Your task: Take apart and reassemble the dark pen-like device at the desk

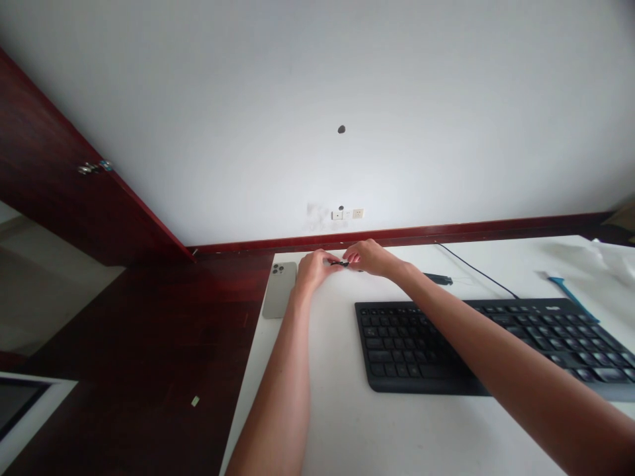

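Note:
Near the far left edge of the white table (337, 410), my left hand (316, 268) is closed around a small black object (339, 264), too small to name. My right hand (370, 256) meets it from the right, its fingers curled together at that object; what they grip is hidden. A black keyboard (397, 344) lies under my right forearm, partly covered by it. To the left of my left hand, a pale smartphone (280, 291) rests back side up by the table's edge.
A dark slim object (438, 278) lies behind the keyboard, close to its black cable (476, 270). At the right are a blue-handled tool (573, 297) and crumpled clear plastic (610, 261). The wall with sockets (348, 214) stands beyond the table; a dark red door (64, 145) is left.

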The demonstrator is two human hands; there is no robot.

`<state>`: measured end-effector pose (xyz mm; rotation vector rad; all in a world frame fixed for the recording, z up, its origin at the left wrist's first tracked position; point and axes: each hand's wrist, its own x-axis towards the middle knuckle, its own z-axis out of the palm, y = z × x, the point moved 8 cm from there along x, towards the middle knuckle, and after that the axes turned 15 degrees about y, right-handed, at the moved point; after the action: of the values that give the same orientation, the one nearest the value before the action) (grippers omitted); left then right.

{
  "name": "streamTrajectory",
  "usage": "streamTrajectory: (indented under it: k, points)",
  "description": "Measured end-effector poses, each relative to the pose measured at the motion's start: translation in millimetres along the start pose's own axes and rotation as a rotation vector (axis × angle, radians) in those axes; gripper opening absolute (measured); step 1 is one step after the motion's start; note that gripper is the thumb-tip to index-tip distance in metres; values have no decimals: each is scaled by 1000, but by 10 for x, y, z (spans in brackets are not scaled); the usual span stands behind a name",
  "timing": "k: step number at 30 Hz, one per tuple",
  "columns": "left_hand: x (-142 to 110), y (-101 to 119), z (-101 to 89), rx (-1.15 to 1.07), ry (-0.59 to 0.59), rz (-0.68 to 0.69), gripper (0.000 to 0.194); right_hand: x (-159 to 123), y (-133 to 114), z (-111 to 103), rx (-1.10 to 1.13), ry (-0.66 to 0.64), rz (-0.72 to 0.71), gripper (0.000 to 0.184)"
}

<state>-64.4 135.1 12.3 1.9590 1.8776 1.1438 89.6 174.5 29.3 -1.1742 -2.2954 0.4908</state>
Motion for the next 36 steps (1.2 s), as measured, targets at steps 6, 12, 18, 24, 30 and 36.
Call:
streamTrajectory:
  k: [6, 12, 18, 24, 30, 36]
  points:
    - [-13, 39, -27, 38, -16, -8, 17, -5, -20, -14, -14, 1, 25, 25]
    - [-2, 14, 5, 46, -28, -31, 19, -15, -62, -55, -46, 5, 60, 25]
    - [-6, 4, 10, 45, -26, -20, 20, -34, -89, -63, -60, -10, 72, 24]
    - [4, -4, 19, -19, -21, -8, 23, -73, 5, -323, -184, 74, 155, 18]
    - [17, -31, 37, -25, -24, -13, 23, -190, 40, -375, -271, 13, 202, 23]
    - [11, -25, 44, -17, 3, 14, 18, -273, -22, -221, -319, -39, 209, 33]
